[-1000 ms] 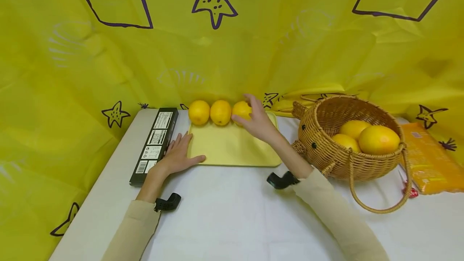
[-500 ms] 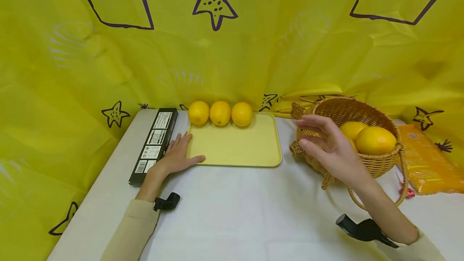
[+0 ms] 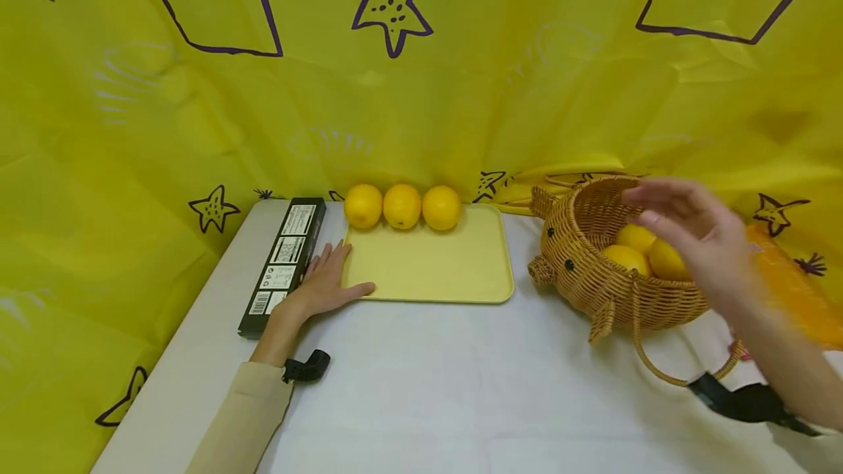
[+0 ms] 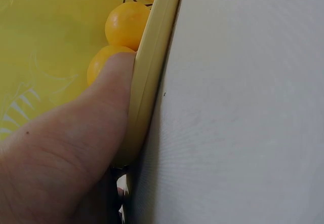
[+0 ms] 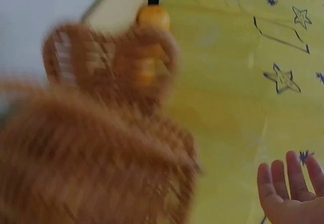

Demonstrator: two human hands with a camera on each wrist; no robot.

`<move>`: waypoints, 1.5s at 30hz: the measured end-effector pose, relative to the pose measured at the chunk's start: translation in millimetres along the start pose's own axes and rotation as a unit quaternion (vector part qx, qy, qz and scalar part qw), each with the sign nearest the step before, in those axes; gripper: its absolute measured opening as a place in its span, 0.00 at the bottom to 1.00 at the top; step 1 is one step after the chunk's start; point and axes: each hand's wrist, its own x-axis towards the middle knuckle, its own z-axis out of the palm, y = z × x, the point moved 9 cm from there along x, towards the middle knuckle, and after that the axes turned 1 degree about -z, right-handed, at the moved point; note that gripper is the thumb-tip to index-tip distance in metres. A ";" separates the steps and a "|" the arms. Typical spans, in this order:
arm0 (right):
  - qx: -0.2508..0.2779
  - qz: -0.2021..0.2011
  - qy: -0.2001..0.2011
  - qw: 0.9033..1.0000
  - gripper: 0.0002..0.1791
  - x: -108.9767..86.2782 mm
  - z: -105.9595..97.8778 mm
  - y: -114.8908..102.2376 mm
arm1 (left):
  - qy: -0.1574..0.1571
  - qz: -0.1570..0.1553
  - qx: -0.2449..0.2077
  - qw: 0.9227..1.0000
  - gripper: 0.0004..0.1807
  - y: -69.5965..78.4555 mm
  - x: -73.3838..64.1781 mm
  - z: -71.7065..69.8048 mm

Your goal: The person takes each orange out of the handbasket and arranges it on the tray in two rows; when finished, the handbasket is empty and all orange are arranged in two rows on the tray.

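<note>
Three oranges (image 3: 402, 206) stand in a row along the back of a pale yellow tray (image 3: 428, 269). My left hand (image 3: 323, 287) lies on the tray's left end, fingers stretched out, thumb along the front rim. In the left wrist view the thumb (image 4: 106, 102) touches the tray's edge (image 4: 149, 77). Over the right side of a wicker basket (image 3: 593, 276) with an animal face hangs my right hand (image 3: 714, 240), fingers loosely bent and holding nothing. Inside the basket lie several orange-yellow fruits (image 3: 624, 258), partly covered by that hand. The right wrist view shows the basket (image 5: 91, 158) blurred.
A long black box (image 3: 283, 262) with white labels lies left of the tray, beside my left hand. Behind the right forearm is an orange packet (image 3: 800, 291). The basket's handle (image 3: 642, 357) droops onto the white table (image 3: 428, 386). A yellow patterned cloth (image 3: 421, 115) hangs behind.
My right hand has let go of the rightmost orange on the tray and moved right, over the basket. That orange stays in the row. The left hand has not moved.
</note>
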 end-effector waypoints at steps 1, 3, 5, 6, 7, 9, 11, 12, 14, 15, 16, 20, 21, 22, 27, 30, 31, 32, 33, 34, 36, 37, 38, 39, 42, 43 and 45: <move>0.007 0.000 0.004 1.000 0.19 6.4 -9.8 -4.0 | 0.001 0.000 -0.001 1.000 0.56 0.4 0.1 -0.4; -0.013 0.011 0.009 1.000 0.18 18.2 -27.1 -7.4 | 0.006 -0.001 0.002 1.000 0.55 0.5 0.4 -2.2; -0.088 0.030 0.011 0.996 0.18 26.2 -41.3 -5.1 | 0.009 -0.003 0.004 1.000 0.55 0.0 1.0 -4.4; -0.126 0.043 0.009 0.991 0.17 28.5 -46.8 -1.4 | 0.010 -0.004 0.003 1.000 0.55 -0.1 1.3 -5.1; -0.167 0.053 0.005 0.985 0.17 29.8 -51.6 2.9 | 0.009 -0.003 0.001 1.000 0.55 0.0 1.4 -5.2; -0.247 0.077 -0.008 0.966 0.17 29.3 -60.8 13.3 | 0.005 -0.004 0.003 1.000 0.56 -0.5 2.1 -3.6; -0.310 0.098 -0.030 0.945 0.17 27.6 -68.9 25.1 | 0.001 -0.005 0.002 1.000 0.56 -0.9 2.3 -1.2; -0.350 0.108 -0.045 0.930 0.17 27.1 -72.6 30.6 | 0.000 -0.004 0.003 1.000 0.56 -1.0 2.6 0.0; -0.411 0.121 -0.085 0.900 0.19 27.8 -79.4 40.8 | -0.001 -0.002 0.005 1.000 0.56 -0.5 2.7 1.6; -0.444 0.133 -0.107 0.880 0.20 28.6 -83.2 46.0 | -0.001 -0.002 0.006 1.000 0.56 -0.2 2.6 1.9; -0.464 0.144 -0.132 0.864 0.22 30.6 -85.8 50.7 | 0.000 -0.001 0.005 1.000 0.56 0.2 2.8 1.4; -0.498 0.173 -0.234 0.817 0.24 39.6 -91.8 64.7 | 0.005 -0.005 0.004 1.000 0.55 -0.9 3.6 0.0; -0.510 0.174 -0.255 0.803 0.23 42.0 -92.5 66.0 | 0.004 -0.006 0.003 1.000 0.55 -1.4 3.9 0.6; -0.515 0.169 -0.275 0.794 0.23 44.4 -92.7 66.7 | 0.002 -0.004 0.003 1.000 0.55 -1.6 4.5 1.7; -0.498 0.166 -0.356 0.773 0.21 52.4 -96.9 74.0 | -0.002 -0.002 0.004 1.000 0.56 -0.8 5.8 5.4; -0.383 0.216 -0.430 0.788 0.21 49.0 -96.5 83.6 | 0.001 -0.005 0.001 1.000 0.56 -0.4 5.2 4.5; -0.332 0.238 -0.458 0.790 0.22 47.6 -94.3 85.3 | 0.002 -0.003 0.001 1.000 0.56 -0.2 4.7 3.8; -0.280 0.264 -0.482 0.787 0.23 45.7 -92.5 86.7 | 0.002 -0.003 -0.001 1.000 0.56 -0.1 4.3 3.4; -0.238 0.288 -0.499 0.782 0.23 44.6 -91.6 87.8 | 0.001 -0.005 -0.002 1.000 0.56 -0.1 3.9 3.3; -0.207 0.302 -0.514 0.776 0.24 44.4 -90.6 87.9 | 0.000 -0.006 -0.001 1.000 0.56 0.0 3.6 3.2; -0.168 0.320 -0.526 0.770 0.25 46.5 -89.6 88.4 | -0.002 -0.006 -0.001 1.000 0.55 0.5 2.9 3.2; -0.166 0.322 -0.525 0.770 0.25 48.8 -89.7 89.4 | -0.001 -0.005 -0.002 1.000 0.55 0.7 2.7 2.9; -0.168 0.321 -0.524 0.771 0.25 51.3 -90.1 90.6 | -0.001 -0.006 -0.002 1.000 0.55 0.7 2.5 2.7; -0.166 0.319 -0.526 0.771 0.25 53.1 -90.1 91.7 | 0.001 -0.006 -0.001 1.000 0.55 0.4 2.4 2.3; -0.125 0.345 -0.546 0.753 0.25 50.5 -88.0 96.8 | 0.002 -0.006 -0.003 1.000 0.55 0.2 2.0 1.4; -0.105 0.360 -0.554 0.744 0.26 47.7 -86.6 98.7 | 0.002 -0.006 -0.006 1.000 0.55 0.2 1.7 1.3; -0.061 0.395 -0.568 0.720 0.27 40.3 -83.1 101.6 | 0.001 -0.007 -0.007 1.000 0.55 0.5 1.3 1.0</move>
